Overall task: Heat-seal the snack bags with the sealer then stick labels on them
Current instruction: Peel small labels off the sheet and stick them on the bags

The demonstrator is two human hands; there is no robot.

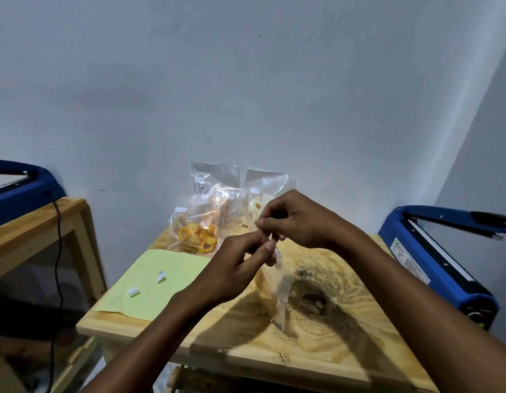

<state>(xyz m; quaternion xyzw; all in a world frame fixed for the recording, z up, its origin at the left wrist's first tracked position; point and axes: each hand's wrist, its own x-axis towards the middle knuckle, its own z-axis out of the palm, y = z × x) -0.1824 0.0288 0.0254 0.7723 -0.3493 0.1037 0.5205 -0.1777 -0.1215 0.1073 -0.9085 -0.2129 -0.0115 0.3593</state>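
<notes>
A clear snack bag (278, 290) hangs above the wooden table (331, 321), pinched at its top by both hands. My left hand (234, 268) grips it from below left, and my right hand (297, 219) holds its upper edge, fingers curled. Several filled clear bags with small white labels (203, 222) lean against the wall at the back of the table. A yellow-green backing sheet (149, 282) lies at the table's left with two small white labels (161, 276) on it. A blue heat sealer (433, 256) stands at the right edge, its arm raised.
A second blue sealer (22, 188) sits on a wooden frame shelf (47, 222) at the left, with a black cable (57, 279) hanging down. The pale wall (246, 95) stands close behind the table. A dark knot (311, 299) marks the tabletop.
</notes>
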